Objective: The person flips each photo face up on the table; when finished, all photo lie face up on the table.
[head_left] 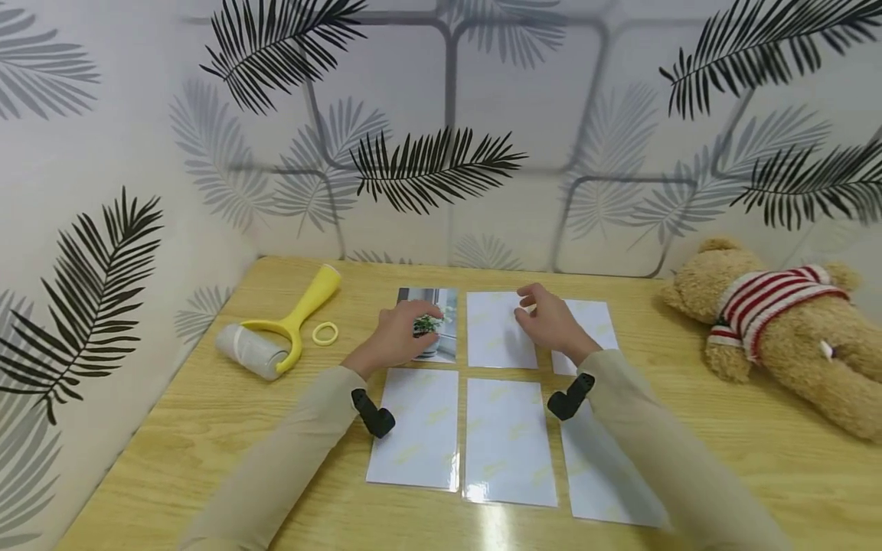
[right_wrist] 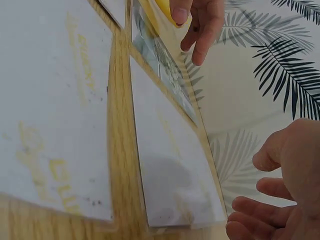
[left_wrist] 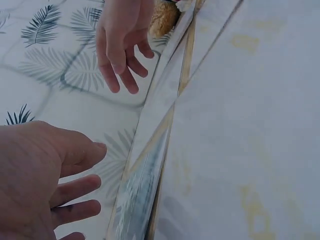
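My left hand (head_left: 400,334) hovers over a photo card (head_left: 446,325) that lies picture side up, showing a green potted plant. Its fingers are loosely bent and hold nothing; part of the picture is hidden under the hand. My right hand (head_left: 549,320) is above the gap between a white card (head_left: 498,337) in the middle of the far row and another white card (head_left: 599,321) to its right. In the right wrist view that hand's fingers (right_wrist: 267,215) are relaxed, with nothing between them. Yellow lettering (right_wrist: 80,75) marks the white cards.
Nearer me lies a row of white cards: left (head_left: 420,436), middle (head_left: 510,444) and right (head_left: 606,474). At the left are a yellow-handled lint roller (head_left: 292,325) and a yellow ring (head_left: 325,334). A teddy bear (head_left: 792,321) in a striped sweater lies at the right. A patterned wall (head_left: 482,222) backs the wooden table.
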Available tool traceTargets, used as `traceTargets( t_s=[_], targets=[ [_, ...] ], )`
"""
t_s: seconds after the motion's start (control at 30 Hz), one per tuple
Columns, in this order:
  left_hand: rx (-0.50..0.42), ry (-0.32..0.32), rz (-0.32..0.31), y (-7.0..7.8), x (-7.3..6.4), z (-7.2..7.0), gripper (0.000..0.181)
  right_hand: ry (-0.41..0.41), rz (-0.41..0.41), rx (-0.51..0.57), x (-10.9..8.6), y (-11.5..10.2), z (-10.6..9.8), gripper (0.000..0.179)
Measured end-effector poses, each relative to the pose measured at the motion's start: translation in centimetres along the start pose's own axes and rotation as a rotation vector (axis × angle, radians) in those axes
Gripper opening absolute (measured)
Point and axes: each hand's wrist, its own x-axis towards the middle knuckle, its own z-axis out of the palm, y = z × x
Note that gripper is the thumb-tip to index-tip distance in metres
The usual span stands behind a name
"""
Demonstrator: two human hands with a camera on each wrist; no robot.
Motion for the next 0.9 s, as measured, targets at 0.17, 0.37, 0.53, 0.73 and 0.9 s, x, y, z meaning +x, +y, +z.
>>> traceTargets(
  t_s=[0.17, 0.37, 0.53, 0.73, 0.9],
  targets=[
    [-0.039, -0.083, 0.008, 0.9, 1.0, 1.1, 0.034, -0.041, 0.038, 0.013, -0.4, 1.3, -0.2, 0.045],
    [-0.065, -0.180, 0.041, 1.3, 1.8, 3.3, 0.034, -0.113, 0.102, 0.125, -1.0, 2.4, -0.2, 0.048],
    [0.033, -0.227, 0.061, 1.6, 2.5, 4.1, 0.035, -0.126, 0.166, 0.221, -1.3, 3.0, -0.2, 0.047],
    [0.121, -0.268, 0.025, 1.7, 3.2, 4.1, 0.035, -0.127, 0.254, 0.417, -1.0, 3.2, -0.7, 0.050],
    [0.120, -0.251, 0.018, 1.8, 3.6, 4.1, 0.035, -0.122, 0.301, 0.560, -1.0, 3.1, -1.4, 0.051]
  ],
)
